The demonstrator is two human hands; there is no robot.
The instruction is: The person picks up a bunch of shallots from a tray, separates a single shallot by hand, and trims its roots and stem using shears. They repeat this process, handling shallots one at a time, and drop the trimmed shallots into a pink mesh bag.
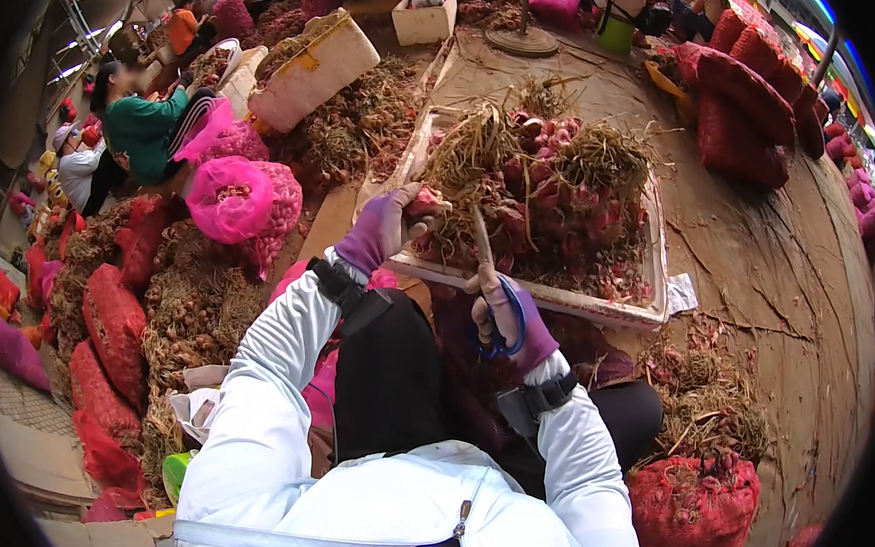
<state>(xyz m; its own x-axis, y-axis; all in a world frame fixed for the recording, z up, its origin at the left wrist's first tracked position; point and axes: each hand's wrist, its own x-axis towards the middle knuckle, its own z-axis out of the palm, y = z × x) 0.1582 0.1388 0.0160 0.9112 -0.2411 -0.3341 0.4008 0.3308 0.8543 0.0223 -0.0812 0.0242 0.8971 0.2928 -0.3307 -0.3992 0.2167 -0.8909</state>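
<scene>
In the head view, with the middle as the clock's center, we see our left hand (385, 230) just toward 10 o'clock. Its fingers curl shut around a small red bulb (427, 202). Our right hand (511, 323) is toward 4 o'clock, with its fingers bent around the blue handles of the scissors (483, 238). The blade points up near 12 o'clock, just beside the bulb. We can't tell if the blades are apart. Both hands wear purple gloves.

A white box (556, 298) sits toward 1 and 2 o'clock, full of red bulbs (602, 208) and dry stalks (605, 155). A white scrap (682, 293) lies beside it, at 3 o'clock. At 4 o'clock we see a stalk heap (715, 411) and a red sack (693, 515). A pink net bag (227, 200) stands near 9 o'clock. A person in green (141, 130) sits at 10 o'clock.
</scene>
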